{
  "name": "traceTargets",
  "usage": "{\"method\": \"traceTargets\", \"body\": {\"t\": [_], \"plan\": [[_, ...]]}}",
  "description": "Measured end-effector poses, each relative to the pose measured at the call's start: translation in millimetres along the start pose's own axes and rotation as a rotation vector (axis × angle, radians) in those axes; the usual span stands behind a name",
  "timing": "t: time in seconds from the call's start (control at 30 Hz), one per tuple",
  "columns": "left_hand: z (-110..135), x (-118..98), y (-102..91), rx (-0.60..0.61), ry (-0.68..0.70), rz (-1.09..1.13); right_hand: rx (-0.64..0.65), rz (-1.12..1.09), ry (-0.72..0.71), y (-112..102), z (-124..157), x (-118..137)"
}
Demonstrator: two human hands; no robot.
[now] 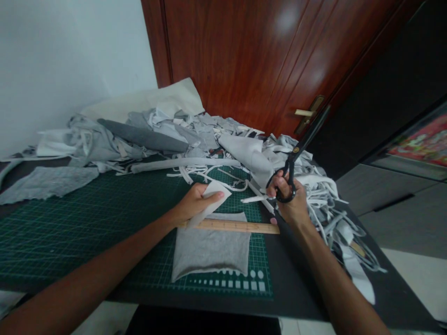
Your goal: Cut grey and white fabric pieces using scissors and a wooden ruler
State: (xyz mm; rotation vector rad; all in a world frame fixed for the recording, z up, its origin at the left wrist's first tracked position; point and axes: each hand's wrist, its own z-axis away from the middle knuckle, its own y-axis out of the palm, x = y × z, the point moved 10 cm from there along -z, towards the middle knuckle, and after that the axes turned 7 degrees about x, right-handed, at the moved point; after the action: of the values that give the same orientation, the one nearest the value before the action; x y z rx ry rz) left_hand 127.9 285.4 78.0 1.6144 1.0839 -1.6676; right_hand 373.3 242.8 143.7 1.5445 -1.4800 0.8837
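My left hand (193, 204) is closed on a white strip of fabric (213, 202), pinching it just above a wooden ruler (233, 226). The ruler lies across the top edge of a grey fabric piece (211, 251) on the green cutting mat (87, 218). My right hand (289, 202) grips black scissors (303, 144) by the handles, blades pointing up and away to the right. A white pen-like marker (254, 199) lies between the two hands.
A heap of grey and white fabric scraps (167, 135) covers the back and right side of the dark table (300, 298). A flat grey piece (45, 182) lies at far left. A red-brown door (261, 60) with a brass handle stands behind.
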Motion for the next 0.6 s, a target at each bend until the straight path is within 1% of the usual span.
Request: {"method": "traceTargets", "body": {"t": [0.07, 0.13, 0.17, 0.2, 0.23, 0.27, 0.33, 0.4, 0.47, 0.53, 0.6], "plan": [[-4, 2, -3.4, 0.000, -0.011, -0.044, -0.024, 0.238, 0.001, -17, 2, 2], [-5, 7, -8.3, -0.022, -0.023, -0.067, -0.030, 0.510, -0.013, -26, 3, 6], [-6, 9, -10.5, -0.034, -0.027, -0.072, -0.018, 0.610, -0.019, -26, 4, 7], [-6, 11, -12.4, -0.047, -0.031, -0.073, 0.007, 0.657, -0.018, -23, 5, 6], [-5, 12, -14.2, -0.063, -0.031, -0.072, 0.044, 0.641, -0.005, -19, 7, 4], [-5, 13, -15.8, -0.080, -0.028, -0.069, 0.091, 0.555, 0.014, -11, 8, -1], [-4, 14, -17.1, -0.102, -0.025, -0.067, 0.185, 0.261, 0.043, 7, 11, -6], [-2, 13, -17.0, -0.116, -0.021, -0.074, 0.231, -0.022, 0.058, 24, 12, -6], [0, 11, -15.9, -0.119, -0.022, -0.078, 0.218, -0.183, 0.106, 32, 12, -6], [2, 9, -15.1, -0.126, -0.018, -0.063, 0.180, -0.266, 0.168, 34, 11, -8], [3, 6, -14.4, -0.127, -0.013, -0.052, 0.154, -0.334, 0.189, 34, 10, -8]]}}
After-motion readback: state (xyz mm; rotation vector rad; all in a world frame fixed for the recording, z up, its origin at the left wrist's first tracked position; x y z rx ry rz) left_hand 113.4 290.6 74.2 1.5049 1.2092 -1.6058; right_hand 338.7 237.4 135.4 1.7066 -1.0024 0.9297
